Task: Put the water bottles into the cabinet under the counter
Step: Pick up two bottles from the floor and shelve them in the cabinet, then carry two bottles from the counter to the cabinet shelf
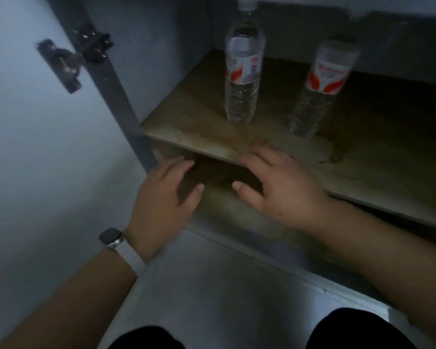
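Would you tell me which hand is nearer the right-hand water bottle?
Right: the right hand sits just below-left of the bottle, at the shelf edge; the left hand is farther left.

1. You are seeing a dim scene; the cabinet point(161, 59) is sinking into near-black shadow at its right.
2. Cool, pale light is falling on the door point(23, 147) at your left.
3. Blur is smearing the hinge point(71, 61) and the right-hand bottle point(322, 89).
4. The wide lens is bowing straight edges.

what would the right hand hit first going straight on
The right hand would likely skim the shelf board toward the cabinet's left wall; the left water bottle looks just beside that line, depth unclear.
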Action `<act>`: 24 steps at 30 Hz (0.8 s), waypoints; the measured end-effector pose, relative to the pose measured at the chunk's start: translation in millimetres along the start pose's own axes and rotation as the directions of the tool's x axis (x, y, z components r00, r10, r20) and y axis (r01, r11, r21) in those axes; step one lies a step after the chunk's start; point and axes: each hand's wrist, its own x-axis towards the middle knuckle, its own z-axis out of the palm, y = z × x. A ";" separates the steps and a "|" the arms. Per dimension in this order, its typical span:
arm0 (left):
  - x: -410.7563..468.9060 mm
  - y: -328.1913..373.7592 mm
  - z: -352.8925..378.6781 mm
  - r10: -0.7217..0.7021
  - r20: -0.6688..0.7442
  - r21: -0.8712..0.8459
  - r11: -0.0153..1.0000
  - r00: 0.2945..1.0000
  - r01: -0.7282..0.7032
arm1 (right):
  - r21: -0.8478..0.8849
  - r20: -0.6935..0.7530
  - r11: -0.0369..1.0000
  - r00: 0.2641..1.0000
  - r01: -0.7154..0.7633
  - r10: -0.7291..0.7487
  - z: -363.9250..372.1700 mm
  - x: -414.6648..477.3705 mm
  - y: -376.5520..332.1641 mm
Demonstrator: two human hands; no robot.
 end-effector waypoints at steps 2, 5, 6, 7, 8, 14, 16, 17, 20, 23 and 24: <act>-20.1 6.4 -30.6 -0.019 0.035 0.090 0.996 0.999 0.016 | -0.024 0.034 0.998 0.998 0.050 -0.050 -15.1 -2.9 -24.4; -47.2 24.1 -88.5 -0.030 0.073 0.203 0.979 0.997 0.015 | -0.035 0.053 0.997 0.996 0.070 -0.068 -51.8 -11.2 -58.3; -53.8 32.3 -110.8 -0.046 0.090 0.234 0.972 0.995 0.023 | -0.033 0.087 0.997 0.994 0.075 -0.072 -67.7 -14.6 -69.4; -59.3 41.9 -133.7 -0.057 0.106 0.263 0.964 0.993 0.027 | -0.023 0.125 0.996 0.988 0.089 -0.086 -84.7 -18.5 -79.9; -64.1 52.4 -156.4 -0.057 0.122 0.294 0.956 0.991 0.019 | -0.013 0.159 0.994 0.982 0.106 -0.103 -102.9 -23.1 -89.9; -67.5 134.1 -288.4 -0.021 0.237 0.424 0.902 0.971 -0.084 | -0.032 0.232 0.984 0.959 0.173 -0.161 -236.1 -42.6 -140.0; -64.6 162.2 -327.1 -0.018 0.235 0.425 0.901 0.972 -0.086 | -0.045 0.223 0.984 0.962 0.172 -0.157 -284.1 -44.7 -153.2; -63.7 178.3 -345.9 -0.024 0.216 0.421 0.904 0.976 -0.071 | -0.050 0.225 0.985 0.963 0.164 -0.148 -308.7 -46.1 -160.0; -60.0 227.8 -392.1 -0.039 0.148 0.422 0.906 0.988 -0.028 | -0.049 0.230 0.988 0.964 0.146 -0.131 -375.5 -48.5 -177.1; -52.5 267.1 -422.5 -0.021 0.138 0.433 0.900 0.990 -0.041 | -0.076 0.215 0.986 0.968 0.150 -0.131 -430.7 -53.0 -186.8; -47.2 276.6 -430.7 -0.006 0.132 0.437 0.898 0.991 -0.052 | -0.092 0.190 0.985 0.974 0.144 -0.125 -446.6 -55.2 -188.8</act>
